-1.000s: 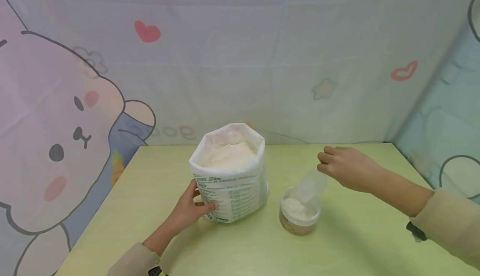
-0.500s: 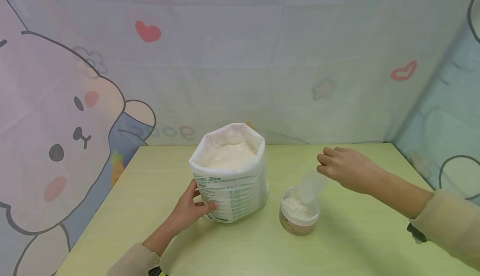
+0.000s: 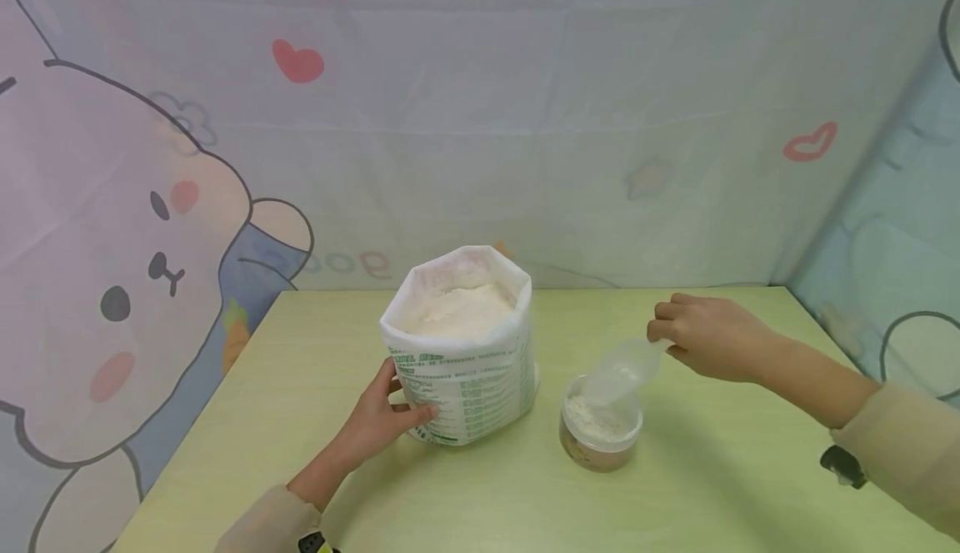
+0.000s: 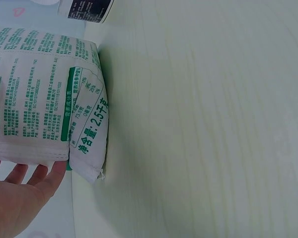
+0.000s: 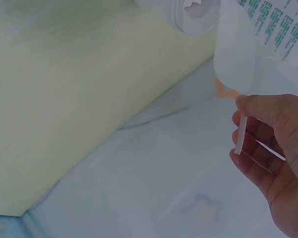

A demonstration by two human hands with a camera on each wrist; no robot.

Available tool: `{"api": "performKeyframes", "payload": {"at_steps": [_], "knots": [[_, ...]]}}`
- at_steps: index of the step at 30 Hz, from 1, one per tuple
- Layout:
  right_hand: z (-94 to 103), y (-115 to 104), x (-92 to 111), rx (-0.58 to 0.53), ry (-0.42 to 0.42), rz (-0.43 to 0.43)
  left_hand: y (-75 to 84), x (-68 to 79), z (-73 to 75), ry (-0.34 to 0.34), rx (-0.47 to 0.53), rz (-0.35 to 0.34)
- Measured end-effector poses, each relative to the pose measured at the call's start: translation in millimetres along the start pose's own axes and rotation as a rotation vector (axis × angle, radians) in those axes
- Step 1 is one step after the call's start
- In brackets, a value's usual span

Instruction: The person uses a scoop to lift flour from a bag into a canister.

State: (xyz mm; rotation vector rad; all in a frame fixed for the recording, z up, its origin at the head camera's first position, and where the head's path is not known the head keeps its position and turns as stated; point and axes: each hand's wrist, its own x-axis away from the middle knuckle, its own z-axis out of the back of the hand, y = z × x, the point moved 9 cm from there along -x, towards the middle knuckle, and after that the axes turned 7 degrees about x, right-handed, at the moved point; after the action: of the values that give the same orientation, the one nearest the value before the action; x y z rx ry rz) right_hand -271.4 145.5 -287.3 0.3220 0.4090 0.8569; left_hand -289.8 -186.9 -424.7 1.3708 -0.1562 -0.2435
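Observation:
A white flour bag (image 3: 472, 394) with green print stands upright, its mouth rolled wide and pale flour (image 3: 465, 311) showing inside. My left hand (image 3: 382, 411) grips its lower left side, thumb across the front; the left wrist view shows fingers (image 4: 47, 181) along the bag's other face. My right hand (image 3: 708, 336) pinches the handle of a translucent white scoop (image 3: 622, 369). The scoop tilts down to the left, its bowl over the mouth of a clear round jar (image 3: 600, 457). White powder (image 3: 596, 419) lies in the jar. In the right wrist view, thumb and fingertips hold the scoop handle (image 5: 241, 135).
The jar stands on the light yellow-green table (image 3: 487, 503), just right of the bag. Behind the table's far edge hangs a cloth backdrop (image 3: 637, 77) with cartoon prints, and it continues down the right side.
My right hand has shifted slightly right, and the scoop now lies at a flatter slant over the jar. The left hand, bag and jar stay where they were.

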Motion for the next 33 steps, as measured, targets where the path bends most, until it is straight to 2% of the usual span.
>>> {"api": "performKeyframes", "payload": {"at_steps": [4,9,17,24,33], "knots": [[-6.6,9.1,2.6,-0.118,-0.057,-0.068,0.0,-1.0,-0.1,-0.001,0.006,-0.003],[-12.1,15.1,4.4,-0.208,-0.07,-0.101,-0.6,-2.1,0.3,0.004,0.008,-0.003],[-19.1,21.4,5.4,-0.338,-0.02,-0.106,-1.3,-1.6,0.0,0.007,0.003,0.005],[-23.8,32.5,5.5,-0.481,0.025,-0.177,-1.2,-1.3,-0.5,0.006,0.013,-0.003],[-17.2,42.6,-1.4,-0.542,0.072,-0.233,0.3,0.0,1.2,0.011,0.001,-0.001]]}}
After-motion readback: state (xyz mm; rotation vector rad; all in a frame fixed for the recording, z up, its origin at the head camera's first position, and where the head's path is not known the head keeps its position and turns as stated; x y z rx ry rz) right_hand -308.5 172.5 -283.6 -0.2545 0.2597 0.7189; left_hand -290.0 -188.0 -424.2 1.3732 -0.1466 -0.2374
